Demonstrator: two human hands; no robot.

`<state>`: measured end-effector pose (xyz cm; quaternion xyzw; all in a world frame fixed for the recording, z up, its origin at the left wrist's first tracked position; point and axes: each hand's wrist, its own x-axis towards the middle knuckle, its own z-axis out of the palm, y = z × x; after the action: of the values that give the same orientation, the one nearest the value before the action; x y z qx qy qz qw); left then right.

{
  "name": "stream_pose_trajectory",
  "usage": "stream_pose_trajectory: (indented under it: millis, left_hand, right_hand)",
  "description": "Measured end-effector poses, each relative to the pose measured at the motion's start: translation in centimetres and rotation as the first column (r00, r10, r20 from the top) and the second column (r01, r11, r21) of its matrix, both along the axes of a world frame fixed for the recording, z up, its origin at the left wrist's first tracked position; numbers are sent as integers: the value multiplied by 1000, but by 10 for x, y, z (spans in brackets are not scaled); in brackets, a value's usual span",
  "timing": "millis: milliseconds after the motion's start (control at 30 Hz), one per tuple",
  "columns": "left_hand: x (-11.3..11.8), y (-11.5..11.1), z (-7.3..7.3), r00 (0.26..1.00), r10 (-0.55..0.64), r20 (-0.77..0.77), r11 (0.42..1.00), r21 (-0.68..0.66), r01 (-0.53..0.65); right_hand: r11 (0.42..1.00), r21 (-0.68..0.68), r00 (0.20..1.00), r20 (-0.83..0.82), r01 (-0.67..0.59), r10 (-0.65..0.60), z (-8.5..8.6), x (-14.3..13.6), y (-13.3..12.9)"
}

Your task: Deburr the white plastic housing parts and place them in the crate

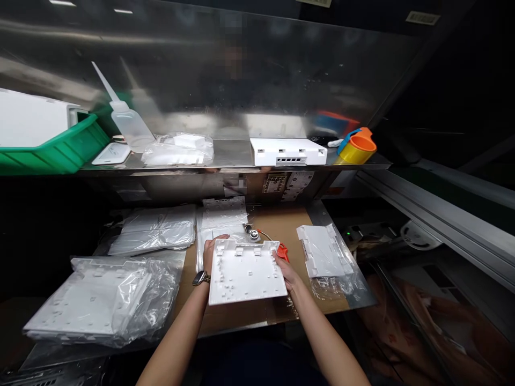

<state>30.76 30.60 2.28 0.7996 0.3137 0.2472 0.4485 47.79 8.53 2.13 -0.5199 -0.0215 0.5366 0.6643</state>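
A white plastic panel [248, 274], its ribbed and clipped inner face toward me, is held up over the cardboard-covered bench. My left hand [209, 256] grips its left edge, with the fingers partly hidden behind it. On the right edge, my right hand [285, 269] holds the panel near its upper corner. Just behind that hand lies an orange-handled tool [283, 252]. A small round metal object [254, 235] rests beyond the panel's top edge. Behind my left hand are more white panels [223, 212].
Bagged white panels [92, 300] lie at the left, with another wrapped stack [155, 228] behind. Another panel [325, 251] sits at the right. The shelf [233, 161] above holds a green bin [52, 153], a squeeze bottle [131, 126], a white box [287, 151] and a yellow-orange cup [357, 147].
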Motion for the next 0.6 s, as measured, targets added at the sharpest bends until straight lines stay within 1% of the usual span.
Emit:
stream_pose_trajectory:
  millis: [100, 167, 200, 233, 267, 300, 333, 400, 467, 500, 533, 600]
  left_hand:
    - [13, -2, 4, 996, -11, -86, 995, 99, 19]
    - [22, -7, 8, 992, -25, -124, 989, 143, 43]
    - [27, -10, 11, 990, -33, -138, 985, 163, 56]
    - [31, -13, 13, 988, -41, -149, 981, 180, 68]
    - [36, -15, 15, 986, -51, -156, 977, 196, 81]
    - [40, -18, 17, 985, -61, -160, 973, 210, 94]
    - [44, -21, 18, 984, -69, -161, 969, 222, 105]
    - [51, -27, 20, 985, -78, -153, 965, 236, 114]
    - [57, -32, 22, 989, -78, -129, 964, 243, 107]
    - [59, -34, 23, 991, -73, -108, 964, 248, 98]
    - [60, -36, 24, 994, -66, -82, 963, 256, 85]
    - [61, -39, 28, 999, -42, -22, 958, 284, 47]
  right_hand:
    - [994, 26, 992, 72, 107, -108, 15, 0, -18]
    - [967, 29, 951, 173, 254, -255, 24, -4, -38]
    - [940, 25, 905, 261, 341, -335, 26, -8, -49]
    - [907, 27, 839, 369, 420, -400, 28, -12, -60]
    - [881, 43, 761, 486, 471, -430, 28, -18, -69]
    - [875, 71, 682, 597, 479, -422, 26, -25, -77]
    - [890, 106, 610, 692, 443, -386, 24, -32, -83]
    - [932, 177, 458, 832, 316, -313, 18, -45, -87]
    - [955, 224, 300, 913, 194, -275, 14, -53, -86]
    - [961, 235, 233, 936, 145, -264, 13, -55, -85]
    - [966, 239, 180, 950, 101, -254, 12, -56, -85]
    - [972, 233, 110, 966, 32, -235, 14, -57, -87]
